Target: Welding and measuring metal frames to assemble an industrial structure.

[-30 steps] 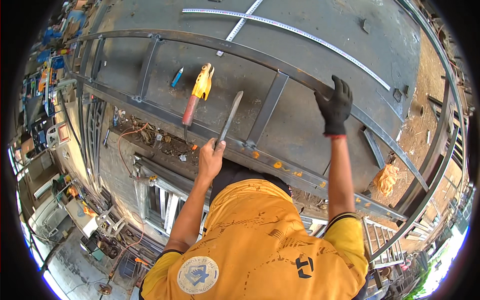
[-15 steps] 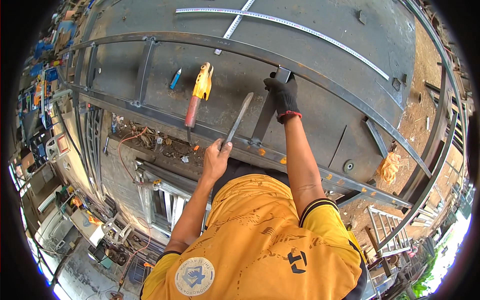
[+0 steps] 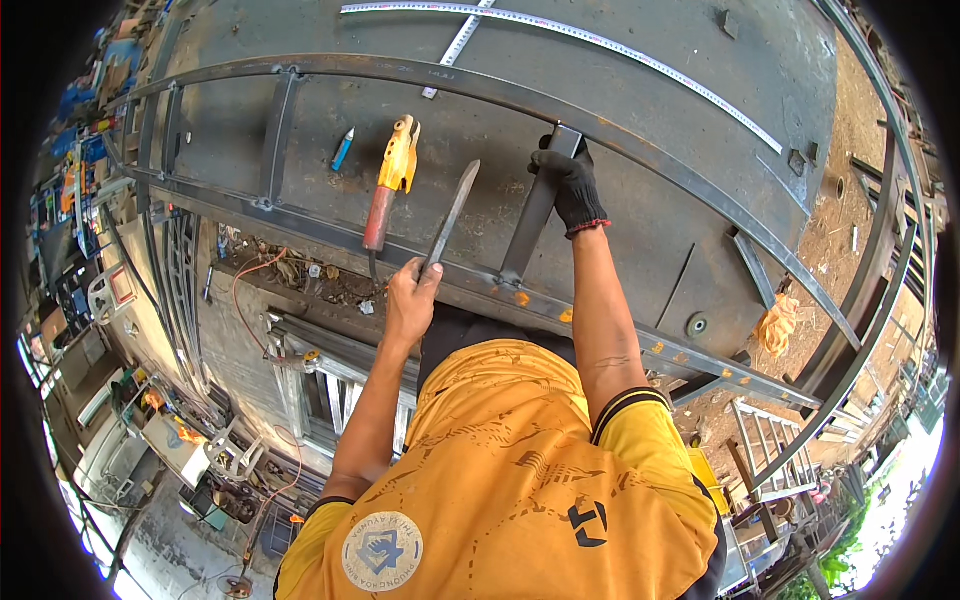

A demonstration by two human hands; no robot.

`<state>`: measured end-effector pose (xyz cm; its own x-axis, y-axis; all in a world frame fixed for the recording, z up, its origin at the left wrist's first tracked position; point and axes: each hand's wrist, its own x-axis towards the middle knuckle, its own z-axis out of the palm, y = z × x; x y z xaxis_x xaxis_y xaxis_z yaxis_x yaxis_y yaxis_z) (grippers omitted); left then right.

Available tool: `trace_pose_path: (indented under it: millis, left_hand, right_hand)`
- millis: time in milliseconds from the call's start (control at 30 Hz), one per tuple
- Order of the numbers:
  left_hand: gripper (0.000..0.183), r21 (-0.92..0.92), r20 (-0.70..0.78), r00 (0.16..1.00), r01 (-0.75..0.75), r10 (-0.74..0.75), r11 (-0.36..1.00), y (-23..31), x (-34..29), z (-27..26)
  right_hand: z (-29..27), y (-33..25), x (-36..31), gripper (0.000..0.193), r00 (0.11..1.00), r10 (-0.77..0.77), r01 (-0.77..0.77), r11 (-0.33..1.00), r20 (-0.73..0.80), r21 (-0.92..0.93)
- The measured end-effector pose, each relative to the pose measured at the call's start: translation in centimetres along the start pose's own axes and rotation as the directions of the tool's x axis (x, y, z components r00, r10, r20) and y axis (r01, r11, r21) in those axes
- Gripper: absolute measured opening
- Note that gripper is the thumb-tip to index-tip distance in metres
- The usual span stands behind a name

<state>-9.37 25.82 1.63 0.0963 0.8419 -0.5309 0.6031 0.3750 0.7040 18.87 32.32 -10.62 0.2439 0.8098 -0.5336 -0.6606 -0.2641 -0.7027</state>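
Observation:
My bare left hand (image 3: 410,296) is closed around the near end of a flat steel bar (image 3: 455,216) with a tapered tip, which slants up over the frame's near rail. A black glove with a red cuff covers my right hand (image 3: 572,185). Its fingers wrap the far part of a square steel tube (image 3: 532,228) that spans the two rails. The tube's far end lies by the far rail (image 3: 640,155), and its near end meets the near rail (image 3: 470,281) at a weld. Whether the far end touches its rail, I cannot tell.
Left of the bar lie a yellow welding electrode holder (image 3: 397,165) with a red handle and a blue marker (image 3: 343,150). Two crossed measuring strips (image 3: 600,45) rest farther back on the dark metal table (image 3: 300,30). At right are a small round disc (image 3: 697,324) and an orange cloth (image 3: 777,324).
The view has shifted slightly. My left hand and the steel bar have moved a little left and away from me. My right hand keeps its grip on the tube.

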Motion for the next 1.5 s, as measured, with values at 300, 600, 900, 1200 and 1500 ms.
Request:
trace_pose_path:
  millis: [300,600,900,1200,1500]
  left_hand:
    - [0.033,0.131,0.050,0.998,-0.040,0.033,0.991,0.8,0.6,0.6]
    - [0.032,0.499,0.044,0.996,-0.088,0.077,0.862,1.4,0.7,1.7]
    - [0.035,0.629,-0.004,0.992,-0.095,0.125,0.771,0.5,1.1,2.0]
    - [0.037,0.587,0.008,0.966,-0.212,0.257,0.781,-1.0,0.5,1.9]
    - [0.034,0.776,0.147,0.989,-0.135,0.032,0.617,0.8,0.6,0.8]
  right_hand:
    - [0.1,-0.3,0.1,0.049,1.000,-0.012,0.012,0.999,-0.006,0.046]
    - [-0.1,-0.1,0.2,0.051,1.000,-0.009,0.009,0.999,0.007,0.033]
    - [-0.1,-0.4,0.0,0.049,1.000,0.007,-0.007,1.000,-0.002,-0.008]
    - [-0.2,-0.4,0.0,0.048,1.000,0.007,-0.007,1.000,-0.011,0.003]
    - [-0.2,-0.4,-0.1,0.045,1.000,0.007,-0.008,1.000,-0.023,-0.017]
